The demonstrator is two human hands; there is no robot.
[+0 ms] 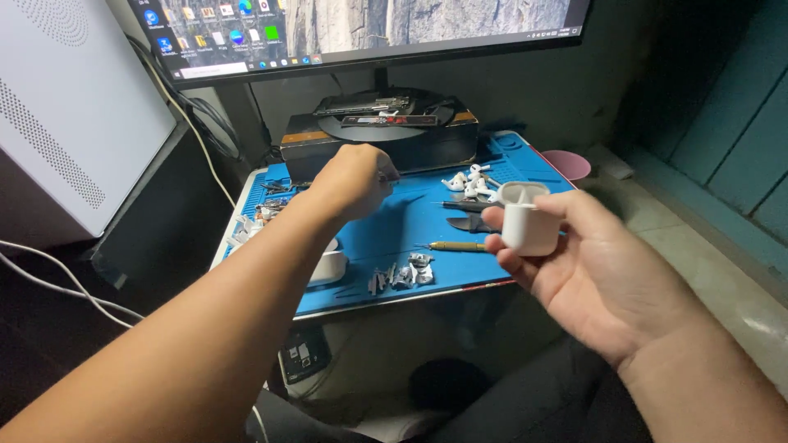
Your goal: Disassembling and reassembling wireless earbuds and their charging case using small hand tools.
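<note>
My right hand holds a small white earbud charging case with its lid flipped open, above the right front part of the blue work mat. My left hand is stretched out over the mat's back middle with its fingers closed on something small and thin near the black box; what it pinches is too small to make out. Another white case lies on the mat, partly hidden under my left forearm.
On the mat lie white earbud parts, a dark tool, a brass-coloured driver and small silvery pieces. A black box holds the monitor stand. A white computer case stands left, a pink bowl right.
</note>
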